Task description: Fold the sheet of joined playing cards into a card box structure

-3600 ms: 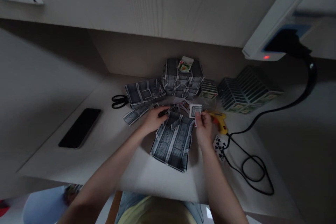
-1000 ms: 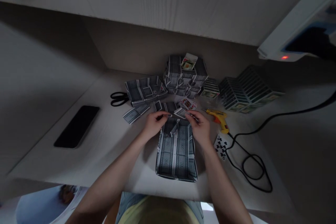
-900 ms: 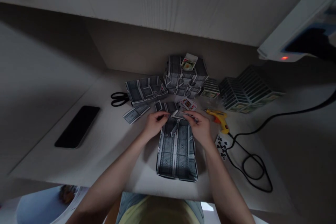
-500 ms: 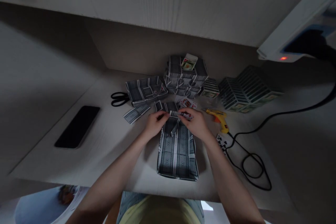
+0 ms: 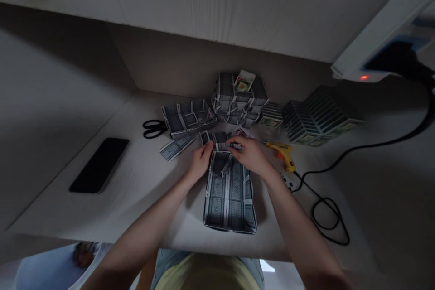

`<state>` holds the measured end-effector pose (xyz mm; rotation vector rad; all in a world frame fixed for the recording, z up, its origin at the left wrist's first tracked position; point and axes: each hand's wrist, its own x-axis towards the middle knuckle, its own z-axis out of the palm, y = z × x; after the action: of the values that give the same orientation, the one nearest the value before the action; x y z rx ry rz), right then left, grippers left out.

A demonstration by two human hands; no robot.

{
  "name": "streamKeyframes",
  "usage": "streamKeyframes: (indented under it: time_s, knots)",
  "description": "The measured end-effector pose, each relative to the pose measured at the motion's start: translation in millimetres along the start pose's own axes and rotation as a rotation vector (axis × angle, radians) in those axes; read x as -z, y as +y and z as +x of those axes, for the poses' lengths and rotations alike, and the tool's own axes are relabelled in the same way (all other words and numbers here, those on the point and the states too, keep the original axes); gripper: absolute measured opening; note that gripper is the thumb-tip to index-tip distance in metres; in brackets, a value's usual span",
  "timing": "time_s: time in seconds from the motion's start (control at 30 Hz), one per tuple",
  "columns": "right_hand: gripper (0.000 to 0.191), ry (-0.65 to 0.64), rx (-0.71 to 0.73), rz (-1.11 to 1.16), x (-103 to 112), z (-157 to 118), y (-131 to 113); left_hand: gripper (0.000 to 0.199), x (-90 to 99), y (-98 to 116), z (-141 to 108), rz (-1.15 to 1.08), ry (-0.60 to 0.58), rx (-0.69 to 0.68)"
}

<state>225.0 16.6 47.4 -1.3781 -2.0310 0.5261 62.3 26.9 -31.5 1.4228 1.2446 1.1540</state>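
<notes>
In front of me on the desk lies a long open tray (image 5: 228,199) built from patterned playing cards, with a small card flap standing up inside its far end. My left hand (image 5: 201,159) grips the far left corner of this tray with thumb and fingers closed. Across the far edge, my right hand (image 5: 249,153) pinches a folded playing card (image 5: 222,147). Part of the card is covered by the fingers. Just beyond the hands sits another small folded card piece (image 5: 217,137), and some face-up playing cards (image 5: 242,132) lie behind the right hand.
Scissors (image 5: 153,128) and a second card tray (image 5: 188,118) are at the back left, near loose cards (image 5: 176,147) and a phone (image 5: 100,164). Stacked card boxes (image 5: 240,99) stand behind. At right are a yellow glue gun (image 5: 283,154), its cable (image 5: 335,208) and card packs (image 5: 319,118).
My left hand has turned more upright and shifted slightly left at the tray's corner. The right hand has moved a little left along the folded card. The tray has hardly moved.
</notes>
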Motion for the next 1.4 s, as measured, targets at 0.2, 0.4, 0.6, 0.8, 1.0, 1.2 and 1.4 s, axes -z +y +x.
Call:
streamKeyframes:
  time_s: [0.2,0.4,0.6,0.8,1.0,1.2,1.4]
  knots:
    - [0.015,-0.049,-0.041,-0.179,-1,3,-7,0.046,2.0,1,0,-0.155,-0.086,0.061]
    - [0.015,-0.188,-0.070,-0.533,7,10,-26,0.031,1.9,6,-3,-0.277,-0.339,0.002]
    - [0.019,-0.336,0.052,-0.570,6,21,-34,0.043,0.0,2,-4,-0.250,-0.285,0.007]
    - [0.022,-0.421,0.139,-0.597,3,26,-33,0.041,0.5,5,-3,-0.268,-0.311,-0.004]
    - [0.021,-0.480,0.186,-0.674,7,34,-40,0.034,-1.0,1,-1,-0.251,-0.327,0.032]
    - [0.021,-0.498,0.218,-0.680,4,40,-42,0.021,-0.1,2,-1,-0.221,-0.317,0.071]
    - [0.018,-0.503,0.271,-0.636,4,44,-37,0.018,1.0,4,0,-0.185,-0.319,0.050]
